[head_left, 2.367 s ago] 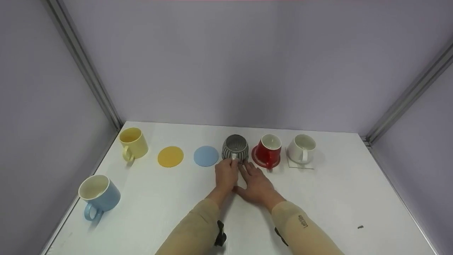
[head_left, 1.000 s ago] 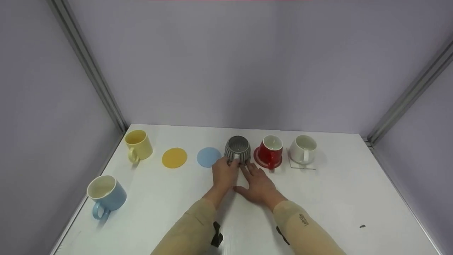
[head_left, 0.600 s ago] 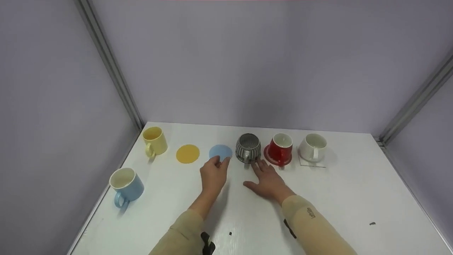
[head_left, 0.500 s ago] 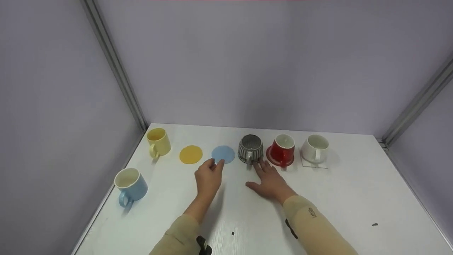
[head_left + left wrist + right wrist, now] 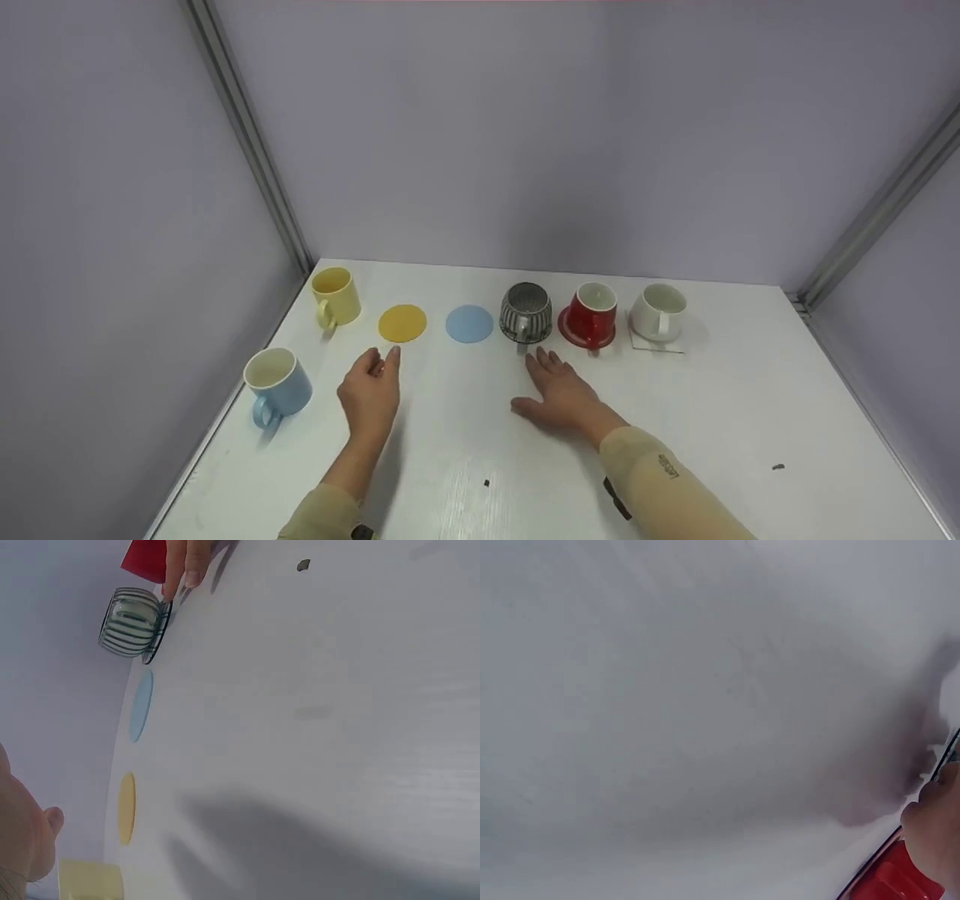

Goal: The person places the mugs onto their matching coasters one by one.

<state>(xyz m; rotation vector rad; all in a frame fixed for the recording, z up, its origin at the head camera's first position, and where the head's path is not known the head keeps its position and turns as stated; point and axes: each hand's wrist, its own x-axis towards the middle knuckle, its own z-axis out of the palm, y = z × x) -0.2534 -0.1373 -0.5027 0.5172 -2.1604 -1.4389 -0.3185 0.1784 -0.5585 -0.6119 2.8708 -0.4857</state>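
My left hand hovers over the table just in front of the yellow round coaster, fingers loosely bent and holding nothing. Fingers spread, my right hand is low over the table before the grey striped mug; whether it touches the table I cannot tell. That mug sits on a dark coaster, seen edge-on in the left wrist view. Between it and the yellow coaster lies a blue round coaster. A yellow mug and a light blue mug stand to the left.
Right of the grey mug, a red mug stands on a red coaster and a white mug on a square one. Small dark specks lie nearer the front. Pale walls enclose the table's back and sides.
My left hand has let go of the grey mug's handle area and moved left past the blue coaster. My right hand has drawn back slightly from the grey mug. The head view has shifted.
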